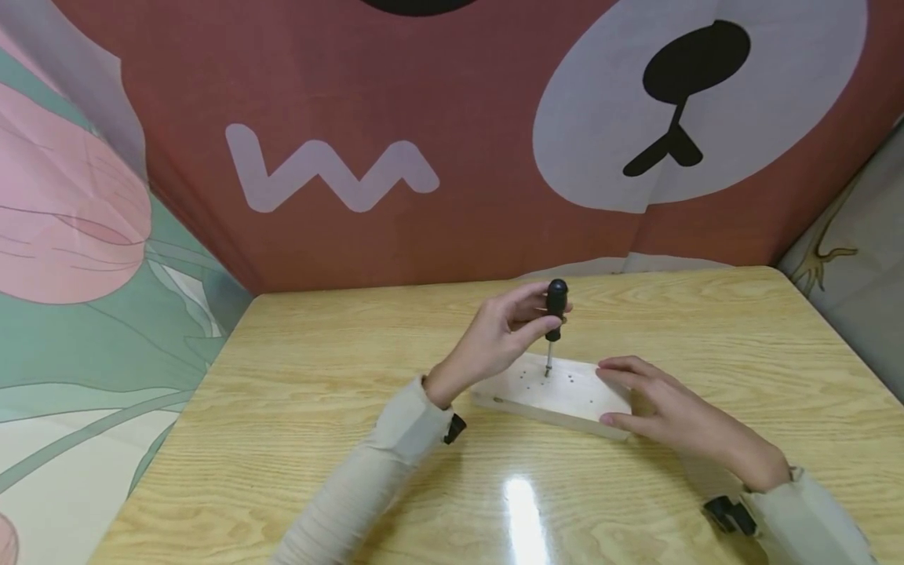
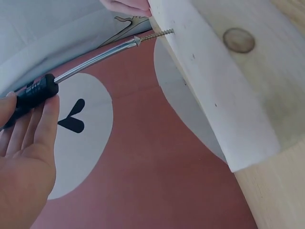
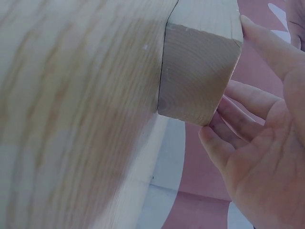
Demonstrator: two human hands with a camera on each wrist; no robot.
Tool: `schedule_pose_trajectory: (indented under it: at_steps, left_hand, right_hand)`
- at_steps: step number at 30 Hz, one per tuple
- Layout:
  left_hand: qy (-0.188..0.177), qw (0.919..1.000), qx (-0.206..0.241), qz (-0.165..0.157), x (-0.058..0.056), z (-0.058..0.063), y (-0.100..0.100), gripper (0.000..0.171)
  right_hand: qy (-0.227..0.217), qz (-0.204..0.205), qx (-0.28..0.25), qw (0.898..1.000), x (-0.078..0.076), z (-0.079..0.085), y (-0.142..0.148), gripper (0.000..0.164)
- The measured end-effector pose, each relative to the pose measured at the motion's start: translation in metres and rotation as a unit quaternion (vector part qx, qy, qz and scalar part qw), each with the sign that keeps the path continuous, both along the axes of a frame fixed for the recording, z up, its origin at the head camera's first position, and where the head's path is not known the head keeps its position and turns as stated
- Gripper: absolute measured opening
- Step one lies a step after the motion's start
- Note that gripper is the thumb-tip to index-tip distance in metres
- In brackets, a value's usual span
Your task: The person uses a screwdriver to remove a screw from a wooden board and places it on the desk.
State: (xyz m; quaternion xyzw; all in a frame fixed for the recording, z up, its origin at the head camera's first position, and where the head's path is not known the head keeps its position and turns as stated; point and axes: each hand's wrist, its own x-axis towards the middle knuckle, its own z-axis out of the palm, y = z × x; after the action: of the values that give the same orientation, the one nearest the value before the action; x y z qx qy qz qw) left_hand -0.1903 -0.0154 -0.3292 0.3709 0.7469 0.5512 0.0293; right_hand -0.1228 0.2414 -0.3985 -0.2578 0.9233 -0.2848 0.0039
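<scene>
My left hand (image 1: pixel 497 336) holds a screwdriver (image 1: pixel 556 300) by its black handle, the metal shaft pointing down. In the left wrist view the tip of the screwdriver (image 2: pixel 97 59) meets the head of a threaded screw (image 2: pixel 157 35). That screw stands in the top of a pale wooden block (image 1: pixel 565 402), much of its thread still showing. Several small dark holes dot the block's top. At the block's right end, my right hand (image 1: pixel 667 404) grips it, thumb on the near edge and fingers on the far one. The right wrist view shows the block's end grain (image 3: pixel 198 74) beside the fingers.
The block lies flat on a wood-grain table (image 1: pixel 339 353). Behind the table hangs a reddish cloth (image 1: pixel 339 251) with a cartoon print. A floral cloth (image 1: pixel 71 314) is on the left, and a grey one (image 1: pixel 862 259) on the right.
</scene>
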Motion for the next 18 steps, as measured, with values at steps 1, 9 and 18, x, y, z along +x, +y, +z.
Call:
schedule_pose_trajectory:
  at_steps: [1, 9, 18]
  left_hand:
    - [-0.005, 1.0000, 0.002, 0.007, 0.000, 0.000, 0.000, 0.038]
    - [0.011, 0.9979, 0.042, 0.047, 0.000, -0.005, 0.003, 0.036]
    - [0.017, 0.9978, 0.055, 0.031, 0.002, -0.010, 0.005, 0.039]
  right_hand:
    - [-0.001, 0.000, 0.000, 1.000, 0.000, 0.000, 0.000, 0.061]
    - [0.000, -0.002, -0.002, 1.000, -0.001, 0.000, -0.001, 0.062]
    - [-0.002, -0.001, -0.006, 1.000, -0.002, -0.001, -0.001, 0.061]
